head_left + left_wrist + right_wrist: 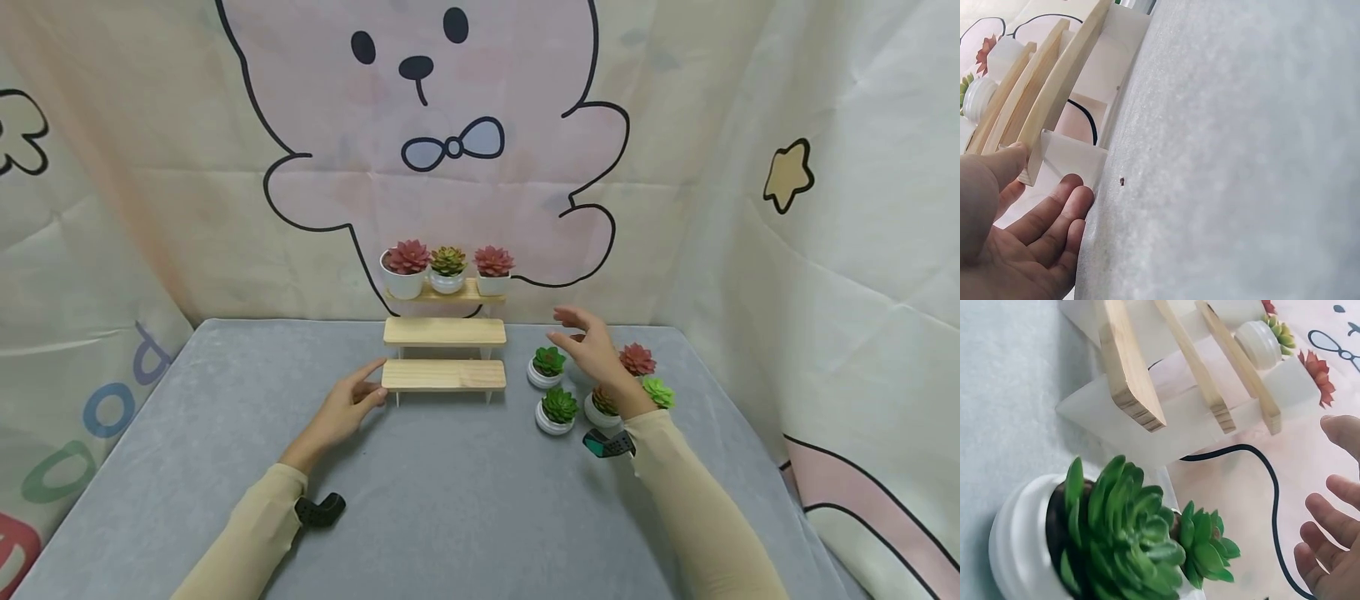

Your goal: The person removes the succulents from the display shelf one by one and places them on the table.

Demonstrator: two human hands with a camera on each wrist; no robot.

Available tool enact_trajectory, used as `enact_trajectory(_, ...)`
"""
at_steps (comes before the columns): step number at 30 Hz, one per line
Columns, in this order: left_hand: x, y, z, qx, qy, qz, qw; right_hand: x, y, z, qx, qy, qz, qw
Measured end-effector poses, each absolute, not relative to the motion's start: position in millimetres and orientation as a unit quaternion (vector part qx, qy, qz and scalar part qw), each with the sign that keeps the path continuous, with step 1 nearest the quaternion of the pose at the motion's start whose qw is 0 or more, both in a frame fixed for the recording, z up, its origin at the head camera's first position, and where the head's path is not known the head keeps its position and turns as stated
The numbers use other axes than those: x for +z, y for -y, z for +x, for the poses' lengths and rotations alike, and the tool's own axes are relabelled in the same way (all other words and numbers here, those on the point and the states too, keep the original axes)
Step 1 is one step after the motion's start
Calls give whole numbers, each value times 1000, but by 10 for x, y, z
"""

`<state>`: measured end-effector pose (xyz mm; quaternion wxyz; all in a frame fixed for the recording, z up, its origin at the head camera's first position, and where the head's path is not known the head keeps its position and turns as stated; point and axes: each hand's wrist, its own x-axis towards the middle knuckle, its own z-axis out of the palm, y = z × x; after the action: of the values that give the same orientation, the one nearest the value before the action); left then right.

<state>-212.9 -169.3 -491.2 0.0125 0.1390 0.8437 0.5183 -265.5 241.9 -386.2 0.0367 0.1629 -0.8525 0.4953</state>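
Shelf (445, 332) in pinch of L hand (341, 411), R hand (595, 346) loose nr succulents (559, 406); curtain (67, 300) ltrs "d", "o".

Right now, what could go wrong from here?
1. The left hand touches the end of the bottom shelf; a bump might shake the top shelf and topple its three potted plants.
2. The right hand, empty, hangs near a green potted plant; coming down, it could knock that over.
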Motion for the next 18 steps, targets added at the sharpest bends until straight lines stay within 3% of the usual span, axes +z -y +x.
enact_trajectory(7,-4923,1679,-2136,525,-839,145,9,-3688,-2213,-2653,478,867,139,18)
enact_trajectory(18,-4941,1693,-2147,524,-840,142,8,-3864,-2104,-3039,481,862,156,45)
